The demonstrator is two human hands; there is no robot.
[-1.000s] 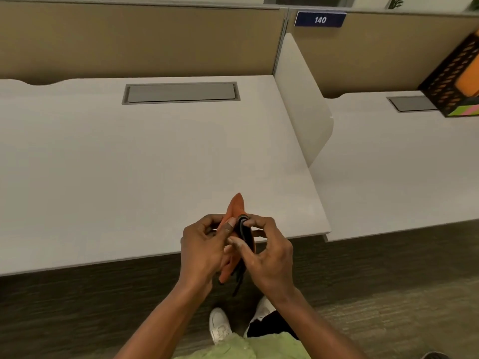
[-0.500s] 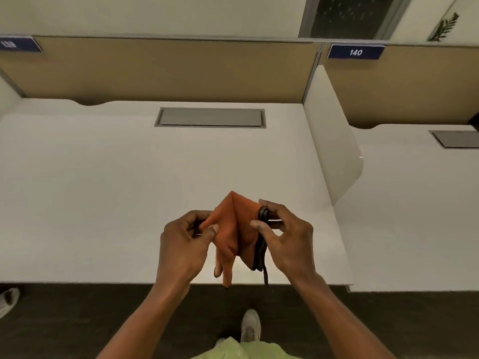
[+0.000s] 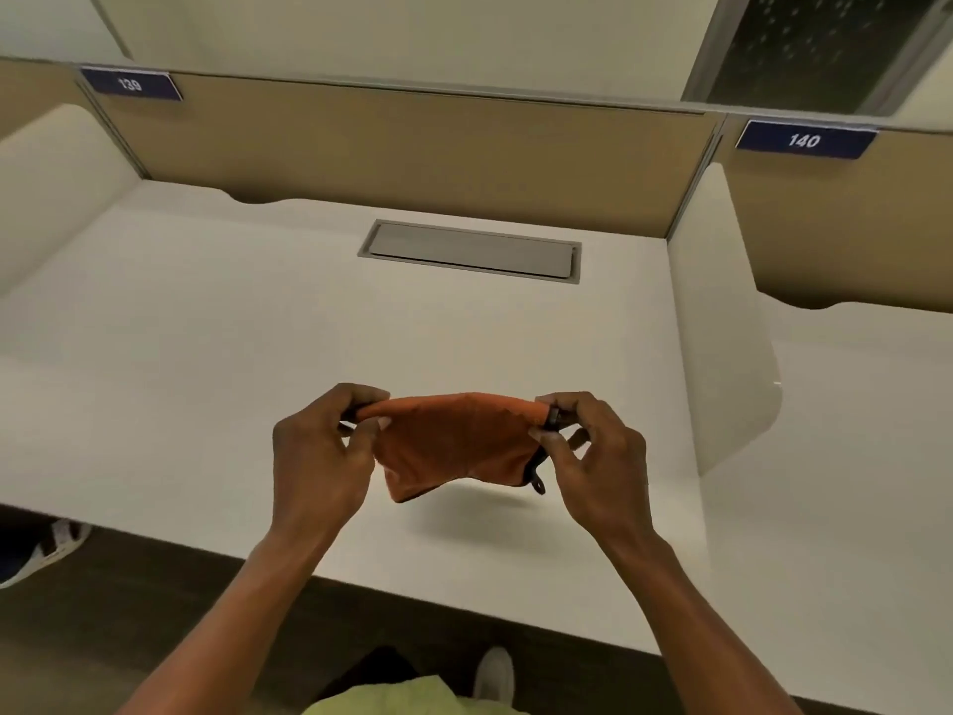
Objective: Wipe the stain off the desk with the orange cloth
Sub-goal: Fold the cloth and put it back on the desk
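Note:
The orange cloth (image 3: pixel 454 443), edged in black with a small black loop at its right corner, hangs stretched between both hands a little above the white desk (image 3: pixel 206 363). My left hand (image 3: pixel 322 451) pinches its left top corner. My right hand (image 3: pixel 593 456) pinches the right top corner. The cloth casts a shadow on the desk near the front edge. No stain is visible on the desk surface.
A grey cable hatch (image 3: pixel 472 251) is set into the desk at the back. Tan partition panels (image 3: pixel 412 152) close the rear, white side dividers (image 3: pixel 722 327) stand left and right. Number plates 139 (image 3: pixel 130 85) and 140 (image 3: pixel 804 140) hang above. Someone's shoe (image 3: pixel 44 552) is at the lower left.
The bunched cloth has been pulled open sideways between my hands, which moved apart and forward over the desk. The view shifted left, bringing plate 139 into sight.

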